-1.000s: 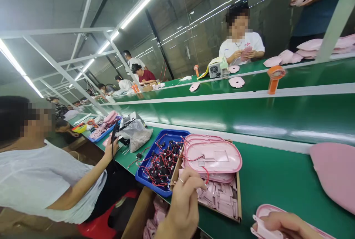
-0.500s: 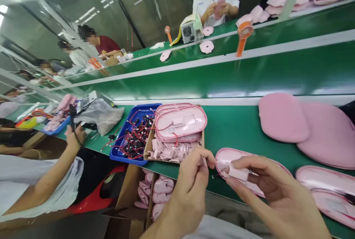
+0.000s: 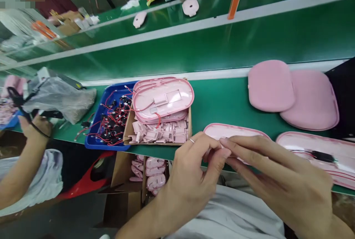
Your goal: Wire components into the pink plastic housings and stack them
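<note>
My left hand [image 3: 198,163] and my right hand [image 3: 285,176] meet at the fingertips above a pale pink oval shell [image 3: 230,129], which lies on the green table. My left thumb and forefinger are pinched together, and what they hold is hidden. The fingers of my right hand are closed; the small pink plastic part they held a moment ago is now covered by them. To the right lies another open pink shell [image 3: 296,139], with a black component [image 3: 323,156] and red wires inside it.
A cardboard box [image 3: 128,133] of small pink parts has stacked shells [image 3: 177,108] on top. Beside it, a blue tray [image 3: 91,143] holds black components with red wires. Two pink covers [image 3: 270,85] [image 3: 313,100] lie at the back right. A co-worker's hand [image 3: 37,126] is at the left.
My view has tilted down and shifted. My hands have come together, and the small pink part seen in my right fingers is now hidden behind them.
</note>
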A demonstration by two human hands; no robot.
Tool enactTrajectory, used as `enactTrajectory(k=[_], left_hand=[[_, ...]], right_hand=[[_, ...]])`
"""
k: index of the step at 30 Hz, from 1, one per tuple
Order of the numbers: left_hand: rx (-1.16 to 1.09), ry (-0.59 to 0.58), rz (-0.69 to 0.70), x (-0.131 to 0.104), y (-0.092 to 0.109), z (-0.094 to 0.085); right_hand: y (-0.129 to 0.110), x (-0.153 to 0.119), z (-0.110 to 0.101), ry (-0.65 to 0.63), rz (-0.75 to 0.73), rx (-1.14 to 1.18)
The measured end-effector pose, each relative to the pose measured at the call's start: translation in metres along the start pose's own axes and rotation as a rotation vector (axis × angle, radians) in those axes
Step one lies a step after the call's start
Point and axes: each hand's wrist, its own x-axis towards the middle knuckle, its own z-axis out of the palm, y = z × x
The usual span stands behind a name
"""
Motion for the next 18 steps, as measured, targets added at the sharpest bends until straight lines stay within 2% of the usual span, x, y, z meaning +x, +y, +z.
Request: enactTrajectory(k=[6, 9, 11, 13, 15, 18], left_hand=[[0.046, 0.025, 0.096, 0.001, -0.006, 0.008], [0.166, 0.078, 0.162, -0.001, -0.008, 0.011], [0.261, 0.094, 0.175, -0.007, -0.010, 0.014], [0.373, 0.075, 0.173, -0.015, -0.015, 0.018], [0.511, 0.031, 0.152, -0.025, -0.021, 0.024], [0.666, -0.018, 0.120, -0.035, -0.031, 0.034]], right_hand=[[0.006, 0.002, -0.011, -0.116, 0.130, 0.141], [0.014, -0.004, -0.016, -0.179, 0.249, 0.074], [0.024, -0.008, -0.015, -0.160, 0.222, -0.096], [0.033, -0.009, -0.012, -0.188, 0.113, -0.194], [0.039, -0.009, -0.007, -0.248, 0.020, -0.171], [0.044, -0.010, 0.001, -0.292, 0.019, -0.091]])
